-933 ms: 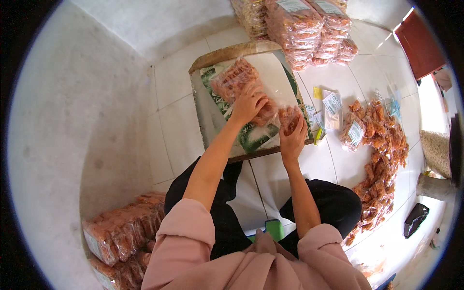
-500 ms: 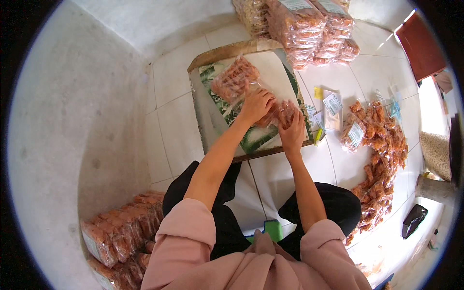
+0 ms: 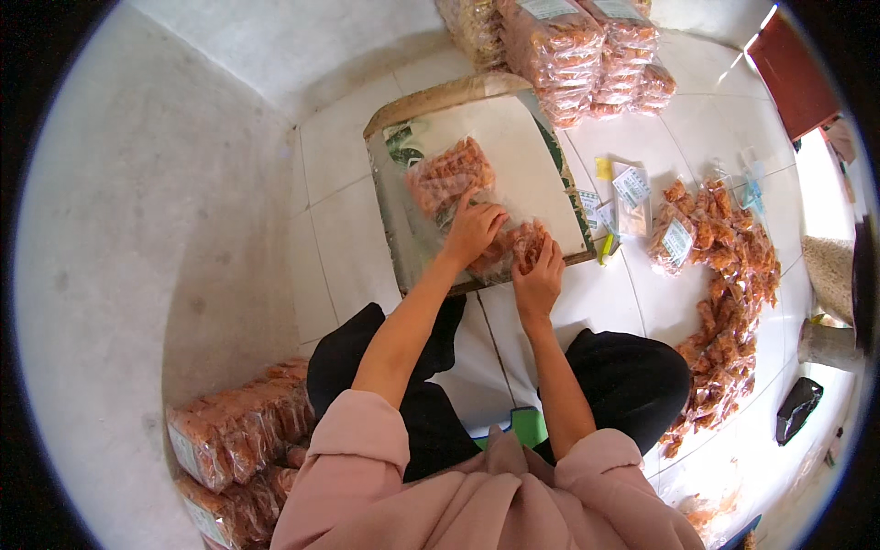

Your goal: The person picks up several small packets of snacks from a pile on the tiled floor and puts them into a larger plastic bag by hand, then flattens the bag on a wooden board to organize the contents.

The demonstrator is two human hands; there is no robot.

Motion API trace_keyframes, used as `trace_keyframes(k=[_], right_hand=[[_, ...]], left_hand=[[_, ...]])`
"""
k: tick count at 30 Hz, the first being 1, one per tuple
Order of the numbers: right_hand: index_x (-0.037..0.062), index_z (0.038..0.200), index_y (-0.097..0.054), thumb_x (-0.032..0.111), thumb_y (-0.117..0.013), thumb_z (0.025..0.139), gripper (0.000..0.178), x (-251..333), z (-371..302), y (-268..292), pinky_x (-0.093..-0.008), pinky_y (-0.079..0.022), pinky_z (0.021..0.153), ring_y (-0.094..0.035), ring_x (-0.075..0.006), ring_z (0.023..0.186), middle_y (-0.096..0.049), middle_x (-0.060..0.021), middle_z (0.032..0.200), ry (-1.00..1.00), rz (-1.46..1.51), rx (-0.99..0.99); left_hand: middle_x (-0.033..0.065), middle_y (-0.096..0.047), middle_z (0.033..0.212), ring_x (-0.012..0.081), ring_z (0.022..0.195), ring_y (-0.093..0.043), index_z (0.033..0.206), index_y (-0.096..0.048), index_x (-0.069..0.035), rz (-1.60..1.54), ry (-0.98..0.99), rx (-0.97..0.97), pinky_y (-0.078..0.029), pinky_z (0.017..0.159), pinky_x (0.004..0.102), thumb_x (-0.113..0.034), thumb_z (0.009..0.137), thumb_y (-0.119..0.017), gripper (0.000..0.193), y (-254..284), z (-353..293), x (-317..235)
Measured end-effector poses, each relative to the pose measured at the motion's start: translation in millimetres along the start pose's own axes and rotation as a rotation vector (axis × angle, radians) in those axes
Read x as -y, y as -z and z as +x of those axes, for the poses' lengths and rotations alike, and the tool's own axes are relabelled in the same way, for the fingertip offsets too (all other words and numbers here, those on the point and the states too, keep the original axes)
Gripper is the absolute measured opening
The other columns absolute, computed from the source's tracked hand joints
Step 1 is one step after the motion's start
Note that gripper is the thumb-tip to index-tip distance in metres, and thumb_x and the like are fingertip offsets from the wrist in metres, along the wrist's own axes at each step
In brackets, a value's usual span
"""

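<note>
A clear plastic bag (image 3: 451,174) filled with rows of reddish-brown snack pieces lies on a low board (image 3: 388,243) in front of me. My left hand (image 3: 475,234) has its fingers curled over the loose near end of this bag. Close to the board's near edge, my right hand (image 3: 538,280) grips a small clear pack of brown snacks (image 3: 529,240). More brown pieces in plastic show between the two hands, partly covered by the fingers. Beneath the bag is a white sheet (image 3: 500,119), with green print showing at the board's sides.
A curved heap of small snack packs (image 3: 729,321) spreads over the tiled floor at right. Labels in a clear sleeve (image 3: 632,197) and a yellow-green cutter (image 3: 606,247) lie beside the board. Filled bags are stacked at the back (image 3: 555,55) and near left (image 3: 238,426), by the wall.
The white sheet has shifted left under the bag, covering much of the green print. Both hands have moved slightly, the right one staying on the small pack. The whole view has turned a little.
</note>
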State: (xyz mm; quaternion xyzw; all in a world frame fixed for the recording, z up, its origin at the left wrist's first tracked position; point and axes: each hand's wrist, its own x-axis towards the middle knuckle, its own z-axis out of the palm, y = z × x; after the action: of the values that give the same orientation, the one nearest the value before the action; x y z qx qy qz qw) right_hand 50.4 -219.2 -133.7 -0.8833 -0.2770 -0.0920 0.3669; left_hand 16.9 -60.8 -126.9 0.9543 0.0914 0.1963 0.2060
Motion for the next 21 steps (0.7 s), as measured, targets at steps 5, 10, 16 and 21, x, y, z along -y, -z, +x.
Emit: trace_keyframes(k=[5,10,16,21], right_hand=[[0.0005,0.122,-0.04,0.011,-0.07,0.061,0.069,3,-1,7,-0.0395,-0.043,0.084,-0.048,-0.0342,0.098,-0.046,-0.0169,0.113,0.033,0.004,0.027],[-0.0003,0.121,-0.041,0.009,-0.07,0.059,0.069,-11,-10,3,-0.0399,-0.042,0.084,-0.048,-0.0345,0.099,-0.047,-0.0176,0.113,0.072,0.004,0.052],[-0.0052,0.118,-0.041,0.011,-0.068,0.063,0.064,-15,-9,-10,-0.0406,-0.041,0.086,-0.047,-0.0364,0.1,-0.047,-0.0199,0.113,0.155,0.089,0.066],[-0.005,0.11,-0.043,0.011,-0.067,0.065,0.053,-11,6,-19,-0.0427,-0.041,0.081,-0.048,-0.0358,0.092,-0.049,-0.0193,0.1,0.257,0.101,0.08]], left_hand=[[-0.0002,-0.063,0.084,0.0186,0.091,-0.056,0.087,-0.059,-0.01,-0.09,0.081,-0.284,-0.014,0.103,0.05,-0.021,0.083,-0.055,0.012,-9,3,-17],[-0.0037,-0.063,0.096,0.0142,0.106,-0.051,0.092,-0.064,-0.016,-0.018,0.005,-0.071,0.001,0.098,0.063,-0.029,0.086,-0.051,0.02,-13,12,-41],[-0.006,-0.064,0.093,0.0144,0.108,-0.05,0.08,-0.068,-0.016,-0.186,-0.018,-0.001,0.006,0.1,0.0615,-0.028,0.084,-0.052,0.02,-17,10,-40],[-0.0049,-0.065,0.091,0.015,0.11,-0.05,0.083,-0.068,-0.015,-0.377,-0.066,0.031,0.001,0.106,0.0524,-0.025,0.085,-0.051,0.019,-11,10,-33]])
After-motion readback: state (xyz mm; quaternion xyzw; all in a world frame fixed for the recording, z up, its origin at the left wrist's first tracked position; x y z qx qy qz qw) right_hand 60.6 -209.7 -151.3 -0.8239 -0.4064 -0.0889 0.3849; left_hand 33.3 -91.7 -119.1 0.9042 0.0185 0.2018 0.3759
